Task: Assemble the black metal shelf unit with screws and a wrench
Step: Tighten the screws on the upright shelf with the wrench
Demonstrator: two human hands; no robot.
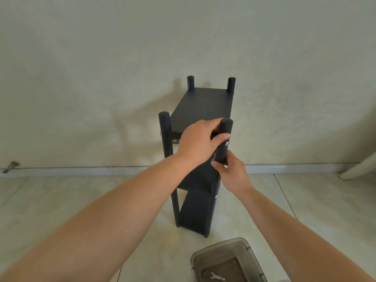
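With your left hand [198,140] and right hand [232,174] both wrapped around its near post, the tall black metal shelf unit [201,110] on the floor looks rigid but tippy, so grip low.

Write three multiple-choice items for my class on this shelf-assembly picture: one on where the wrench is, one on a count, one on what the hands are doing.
1. Where is the wrench?
A. In the grey plastic container on the floor
B. On the top shelf
C. In the right hand

2. How many post tops rise above the top shelf?
A. Two
B. Four
C. Six

3. What are the hands doing?
A. Hanging idle
B. Both holding the near right post
C. Lifting the container

Answers: 1 A, the wrench lies inside the container; 2 B, one post stands at each corner; 3 B, the left hand and right hand hold that post.
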